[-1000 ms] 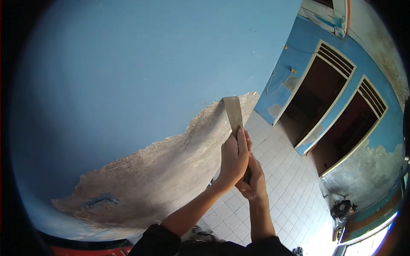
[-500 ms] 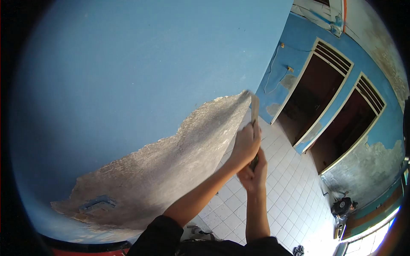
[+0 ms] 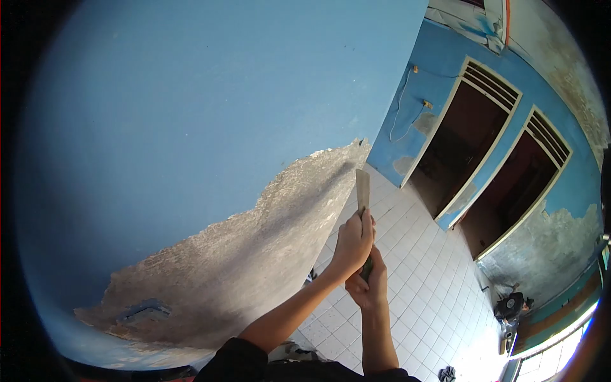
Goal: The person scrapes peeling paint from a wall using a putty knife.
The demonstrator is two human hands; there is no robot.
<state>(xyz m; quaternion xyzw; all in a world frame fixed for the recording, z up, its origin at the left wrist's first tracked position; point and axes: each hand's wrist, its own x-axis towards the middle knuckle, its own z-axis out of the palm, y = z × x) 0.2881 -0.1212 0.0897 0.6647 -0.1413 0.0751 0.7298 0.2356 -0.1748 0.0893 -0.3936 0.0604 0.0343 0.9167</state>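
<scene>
Both hands grip a scraper [image 3: 363, 190] with a flat grey blade that widens toward its tip. My left hand [image 3: 354, 240] is wrapped round it just below the blade. Lower down, my right hand [image 3: 374, 280] closes on the dark green handle, which shows only in part between the hands. The blade points up and stands near the outer edge of the blue wall [image 3: 210, 114]. It appears apart from the wall. Bare grey plaster [image 3: 254, 254] shows along the wall's lower part, with a ragged paint edge and a small blue patch [image 3: 147, 310] left at the lower left.
White floor tiles [image 3: 407, 280] stretch out beyond the hands. Two dark doorways [image 3: 455, 140] stand in the far blue wall, where a cable [image 3: 399, 105] hangs. A person [image 3: 511, 307] in dark clothing is at the far right. A dark bundle [image 3: 447, 374] lies on the floor.
The scraper and both hands have come down and slightly left, away from the wall's corner at the paint edge. The grip on the scraper stays the same.
</scene>
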